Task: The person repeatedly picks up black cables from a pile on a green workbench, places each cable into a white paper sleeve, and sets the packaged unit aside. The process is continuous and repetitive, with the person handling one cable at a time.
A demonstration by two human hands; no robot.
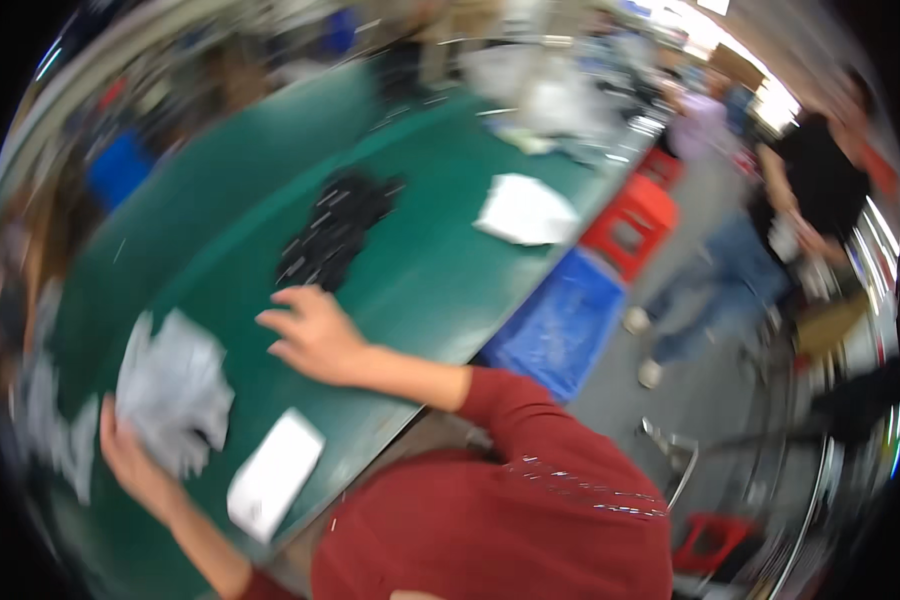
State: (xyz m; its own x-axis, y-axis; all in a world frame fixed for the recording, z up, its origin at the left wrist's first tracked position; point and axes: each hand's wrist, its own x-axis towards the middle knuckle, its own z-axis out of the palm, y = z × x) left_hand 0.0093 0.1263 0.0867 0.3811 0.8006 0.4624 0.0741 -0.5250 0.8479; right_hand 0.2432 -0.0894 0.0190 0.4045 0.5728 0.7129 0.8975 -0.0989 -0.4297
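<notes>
At the left side of the green table (420, 260), my left hand (135, 460) lies against the near edge of a pile of light grey, glove-like pieces (178, 385). Its visible fingers look stretched out, though motion blurs them, and the pile partly covers the hand. My right hand (315, 335) hovers over the table with fingers spread and nothing in them. Just beyond it is a heap of black, soft-looking pieces (335, 230). Between my forearms, near the table edge, sits a white rectangular packet or box (276, 475).
A white sheet or bag (526, 210) lies toward the table's right edge. Beside that edge stand a blue bin (560, 325) and a red stool (632, 225). White bags (560, 105) crowd the far end. To the right is a person in a black top (820, 165).
</notes>
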